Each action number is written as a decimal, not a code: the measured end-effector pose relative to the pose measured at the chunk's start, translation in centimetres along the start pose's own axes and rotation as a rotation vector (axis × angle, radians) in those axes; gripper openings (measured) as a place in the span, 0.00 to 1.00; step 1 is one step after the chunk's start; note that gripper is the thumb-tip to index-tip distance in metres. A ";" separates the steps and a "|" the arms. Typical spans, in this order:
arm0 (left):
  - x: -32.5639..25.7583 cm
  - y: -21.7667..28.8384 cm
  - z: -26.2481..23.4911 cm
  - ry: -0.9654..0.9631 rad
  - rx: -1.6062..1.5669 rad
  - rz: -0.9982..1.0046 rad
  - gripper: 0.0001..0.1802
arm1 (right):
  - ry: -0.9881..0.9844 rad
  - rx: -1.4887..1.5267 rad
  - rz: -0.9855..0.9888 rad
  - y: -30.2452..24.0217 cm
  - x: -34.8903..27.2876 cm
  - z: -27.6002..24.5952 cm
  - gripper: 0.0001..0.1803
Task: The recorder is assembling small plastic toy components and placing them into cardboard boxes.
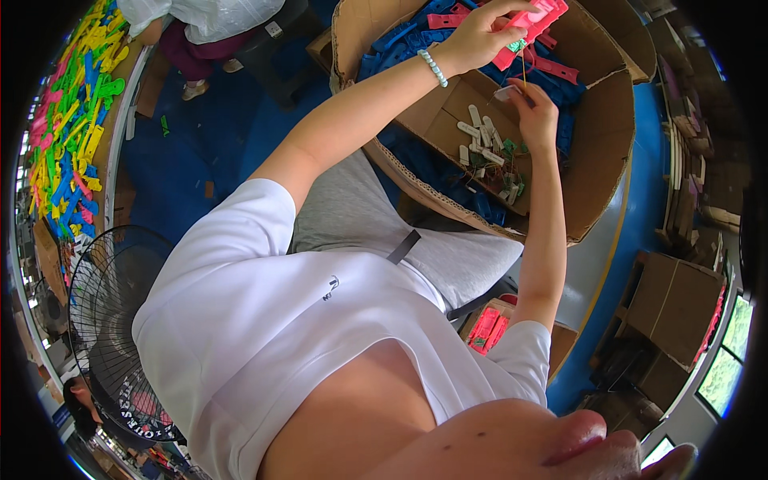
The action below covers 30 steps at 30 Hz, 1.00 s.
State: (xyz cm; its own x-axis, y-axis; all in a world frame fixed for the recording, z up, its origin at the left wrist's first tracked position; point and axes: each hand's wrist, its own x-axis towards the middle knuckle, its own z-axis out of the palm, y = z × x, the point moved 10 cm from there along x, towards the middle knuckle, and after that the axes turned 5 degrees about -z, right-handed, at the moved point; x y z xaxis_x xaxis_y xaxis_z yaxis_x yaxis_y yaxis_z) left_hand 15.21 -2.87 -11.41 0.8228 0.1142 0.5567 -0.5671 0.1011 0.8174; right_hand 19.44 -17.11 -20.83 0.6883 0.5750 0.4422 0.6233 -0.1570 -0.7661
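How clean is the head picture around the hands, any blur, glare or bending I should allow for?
Head view: even daylight, no strong glare. The left hand holding the pink plastic piece and the right hand sit near the top rim, slightly soft. The cardboard box edges bow from fisheye distortion. The corners are black, and the person's own chin blurs the lower edge.

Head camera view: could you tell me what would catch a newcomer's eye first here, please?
First, the left hand at the top, holding up a pink plastic piece, with the right hand just below it pinching a thin strand. Both are over a big cardboard box with blue plastic parts and small pale pieces. At the far left edge lies a bright heap of multicoloured plastic parts, with a black fan below.
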 end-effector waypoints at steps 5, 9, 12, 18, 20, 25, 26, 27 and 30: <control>-1.4 -4.8 0.8 -0.036 0.052 -0.329 0.21 | 0.616 -0.325 -0.322 -8.2 -0.8 -8.7 0.06; -3.7 -6.4 5.2 -0.329 -0.106 -0.535 0.20 | 0.833 -0.277 -0.509 -11.0 -1.9 -10.0 0.06; -4.0 -5.7 6.3 -0.346 -0.059 -0.441 0.20 | 0.753 -0.620 -0.639 -12.3 -1.6 -9.3 0.07; -4.0 -5.0 6.8 -0.351 0.063 -0.394 0.19 | 0.671 -0.632 -0.533 -11.1 -0.8 -9.6 0.07; -4.3 -4.9 7.3 -0.360 0.037 -0.403 0.19 | 0.620 -0.690 -0.497 -10.9 -0.3 -9.6 0.08; -4.5 -5.0 7.1 -0.229 -0.371 -0.610 0.19 | 0.476 0.353 -0.182 -5.1 0.6 -10.0 0.14; -4.5 -4.8 7.4 -0.261 -0.426 -0.616 0.19 | 0.523 0.431 -0.101 -4.1 0.4 -10.3 0.14; -4.7 -4.8 7.4 -0.257 -0.424 -0.619 0.19 | 0.589 0.331 -0.173 -5.3 0.4 -10.4 0.13; -5.2 -4.3 8.3 -0.329 -0.466 -0.635 0.20 | 0.594 0.024 -0.018 -3.7 -0.3 -9.7 0.10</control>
State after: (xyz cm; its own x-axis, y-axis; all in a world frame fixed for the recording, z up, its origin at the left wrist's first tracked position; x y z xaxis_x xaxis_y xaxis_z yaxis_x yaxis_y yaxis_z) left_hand 13.70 -12.10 -16.63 0.9179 -0.3870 0.0875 0.1071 0.4539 0.8846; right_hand 20.50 -24.49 -13.57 0.7718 0.0282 0.6352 0.6330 -0.1289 -0.7634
